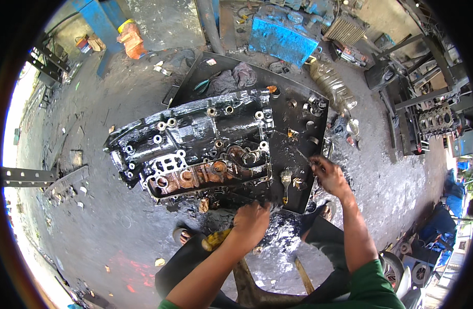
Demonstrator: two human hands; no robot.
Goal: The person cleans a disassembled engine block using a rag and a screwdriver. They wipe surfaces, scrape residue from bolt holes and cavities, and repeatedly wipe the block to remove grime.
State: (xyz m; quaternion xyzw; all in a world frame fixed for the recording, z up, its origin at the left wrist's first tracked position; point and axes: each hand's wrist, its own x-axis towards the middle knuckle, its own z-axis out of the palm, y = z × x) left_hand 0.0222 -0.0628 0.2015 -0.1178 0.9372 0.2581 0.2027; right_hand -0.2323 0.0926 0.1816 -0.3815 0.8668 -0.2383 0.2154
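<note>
Engine block lies across the tray's left part. Your right hand grips a thin tool at the right edge; best keep its tip clear of the brush. Left hand curled by the near edge, contents can't tell.

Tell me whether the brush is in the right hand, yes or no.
No, the brush lies on the black tray, apart from the right hand.
</note>
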